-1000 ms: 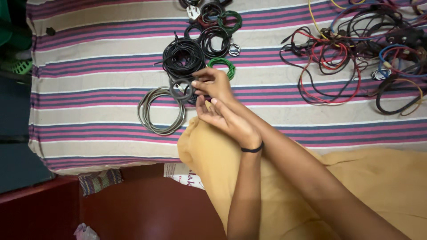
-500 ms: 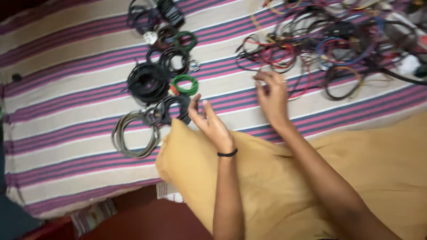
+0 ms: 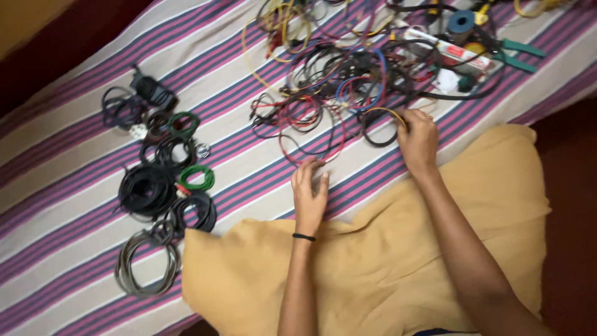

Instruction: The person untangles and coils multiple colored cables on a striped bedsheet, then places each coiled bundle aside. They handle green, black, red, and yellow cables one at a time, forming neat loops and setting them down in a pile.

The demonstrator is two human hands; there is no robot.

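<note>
A long white-and-red printed package (image 3: 449, 51) lies amid tangled wires (image 3: 348, 74) on the purple-striped cloth (image 3: 74, 137). The left hand (image 3: 310, 190) rests flat, fingers spread narrowly, on a red wire loop (image 3: 298, 134); the right hand (image 3: 418, 138) pinches a yellow-black wire loop (image 3: 380, 121).

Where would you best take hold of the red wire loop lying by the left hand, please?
Probably at the near arc of the red wire loop, coming from the person's side. That bottom curve lies on bare striped cloth, free of the tangled pile that covers its far side. The left hand already rests right beside it, fingertips at the curve; a pinch from above should do.
</note>
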